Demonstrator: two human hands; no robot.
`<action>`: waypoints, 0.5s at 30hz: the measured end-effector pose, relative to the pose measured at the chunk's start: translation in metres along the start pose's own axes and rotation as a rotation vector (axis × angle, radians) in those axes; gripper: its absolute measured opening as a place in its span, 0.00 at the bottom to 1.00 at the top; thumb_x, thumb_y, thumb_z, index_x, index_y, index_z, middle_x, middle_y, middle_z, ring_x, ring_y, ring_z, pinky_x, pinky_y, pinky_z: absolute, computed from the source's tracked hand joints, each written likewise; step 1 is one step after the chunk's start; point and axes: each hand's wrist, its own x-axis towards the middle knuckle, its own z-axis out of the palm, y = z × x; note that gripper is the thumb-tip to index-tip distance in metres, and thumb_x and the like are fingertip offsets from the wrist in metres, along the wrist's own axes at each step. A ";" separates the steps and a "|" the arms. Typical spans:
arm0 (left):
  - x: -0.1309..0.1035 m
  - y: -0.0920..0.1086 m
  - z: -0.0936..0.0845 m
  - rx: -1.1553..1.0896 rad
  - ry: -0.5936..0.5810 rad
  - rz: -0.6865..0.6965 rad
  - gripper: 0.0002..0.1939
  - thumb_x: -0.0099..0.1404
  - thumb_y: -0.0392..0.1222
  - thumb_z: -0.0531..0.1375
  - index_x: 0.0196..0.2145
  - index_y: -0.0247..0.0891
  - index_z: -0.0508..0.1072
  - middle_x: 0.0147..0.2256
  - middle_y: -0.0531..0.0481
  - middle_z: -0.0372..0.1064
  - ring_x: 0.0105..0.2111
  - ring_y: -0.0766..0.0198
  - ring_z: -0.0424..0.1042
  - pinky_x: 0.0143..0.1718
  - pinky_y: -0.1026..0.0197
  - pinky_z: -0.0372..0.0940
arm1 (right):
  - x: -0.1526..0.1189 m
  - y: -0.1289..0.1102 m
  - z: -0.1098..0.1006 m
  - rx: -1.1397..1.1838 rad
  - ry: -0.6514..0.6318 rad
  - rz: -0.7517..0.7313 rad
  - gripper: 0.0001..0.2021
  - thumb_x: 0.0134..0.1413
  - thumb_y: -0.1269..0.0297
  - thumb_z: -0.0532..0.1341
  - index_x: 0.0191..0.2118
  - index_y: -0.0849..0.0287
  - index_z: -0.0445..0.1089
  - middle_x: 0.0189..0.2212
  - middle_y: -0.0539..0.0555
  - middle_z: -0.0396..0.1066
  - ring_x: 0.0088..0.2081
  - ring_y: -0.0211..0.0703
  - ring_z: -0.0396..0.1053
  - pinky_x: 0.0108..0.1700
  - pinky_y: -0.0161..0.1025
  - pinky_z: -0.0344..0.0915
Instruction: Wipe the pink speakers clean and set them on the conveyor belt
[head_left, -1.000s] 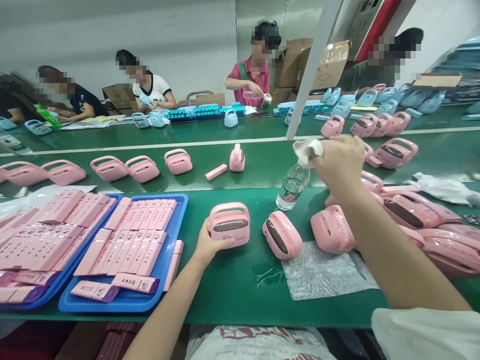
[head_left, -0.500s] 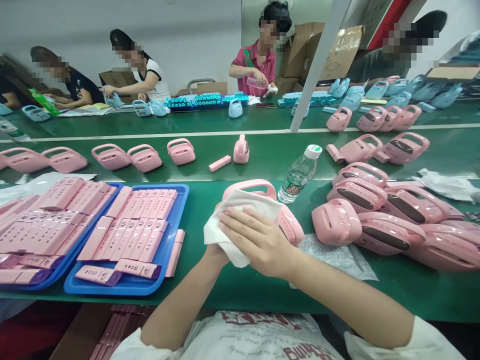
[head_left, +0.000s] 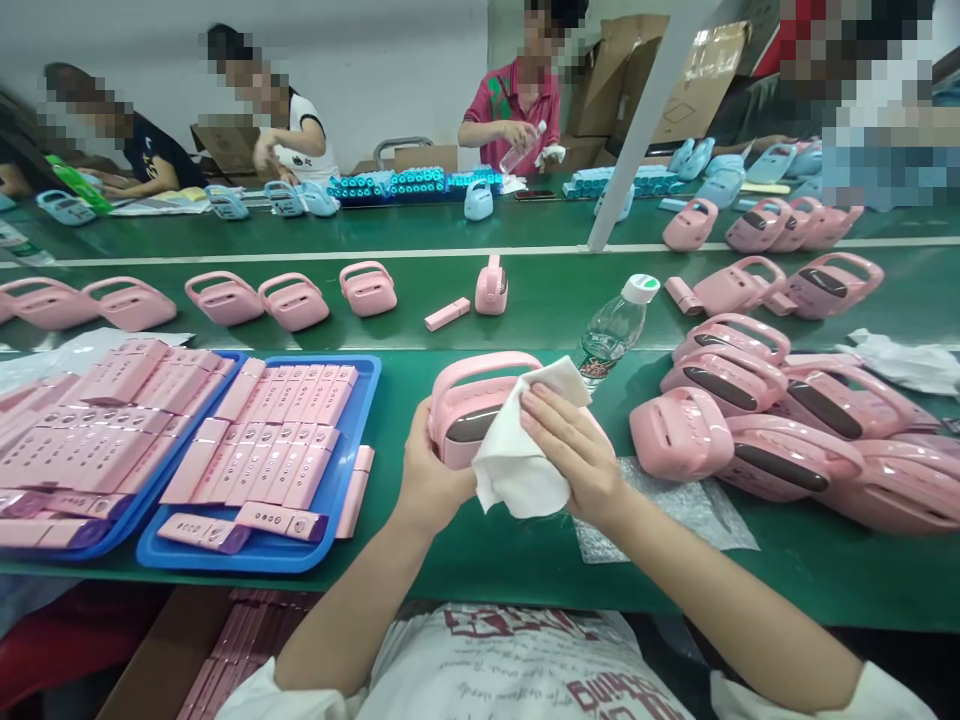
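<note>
A pink device with a carrying handle (head_left: 457, 405) and a dark rounded front panel is upright in front of me. My left hand (head_left: 429, 472) grips its left end, fingers behind it and thumb low at the front. A white cloth (head_left: 517, 470) lies under my right hand (head_left: 576, 452), pressed against the right half of the device and covering part of the panel. The fingers of that hand are close together over the cloth. Just beyond the device stands a clear water bottle (head_left: 611, 330), its cap white and green.
Blue trays (head_left: 373, 400) of pink button sticks lie left. Several pink handled devices (head_left: 750, 375) are heaped right, beside bubble wrap (head_left: 675, 510). More pink units (head_left: 294, 303) line the green belt (head_left: 420, 345). Several co-workers (head_left: 517, 110) sit across with blue units.
My right hand and the cloth have moved right across the device, uncovering its left side and panel. My left hand now shows at the left end. The view has shifted slightly.
</note>
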 end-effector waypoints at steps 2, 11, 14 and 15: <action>-0.002 0.008 0.003 -0.130 -0.023 -0.017 0.41 0.39 0.44 0.76 0.51 0.39 0.68 0.46 0.44 0.76 0.46 0.47 0.77 0.44 0.51 0.75 | -0.017 -0.008 0.007 0.052 0.103 0.206 0.29 0.65 0.67 0.53 0.69 0.51 0.53 0.64 0.57 0.61 0.65 0.55 0.60 0.62 0.56 0.67; -0.006 0.017 0.009 -0.213 -0.110 -0.073 0.39 0.42 0.39 0.75 0.52 0.38 0.68 0.48 0.42 0.75 0.49 0.46 0.75 0.47 0.48 0.74 | -0.046 -0.039 0.035 0.329 0.358 0.638 0.23 0.68 0.66 0.43 0.65 0.48 0.59 0.54 0.56 0.72 0.57 0.49 0.71 0.49 0.43 0.76; -0.005 0.014 0.010 -0.233 -0.145 -0.078 0.38 0.43 0.39 0.75 0.52 0.37 0.67 0.48 0.42 0.75 0.48 0.46 0.75 0.47 0.48 0.74 | -0.036 -0.033 0.026 0.190 0.284 0.575 0.26 0.68 0.66 0.43 0.70 0.51 0.50 0.63 0.58 0.63 0.64 0.53 0.62 0.57 0.50 0.72; -0.005 0.013 0.010 -0.224 -0.147 -0.077 0.38 0.43 0.39 0.75 0.51 0.37 0.68 0.48 0.42 0.75 0.48 0.47 0.76 0.46 0.49 0.74 | -0.032 -0.032 0.022 0.124 0.245 0.517 0.28 0.68 0.66 0.45 0.71 0.53 0.46 0.67 0.58 0.56 0.67 0.54 0.57 0.61 0.53 0.67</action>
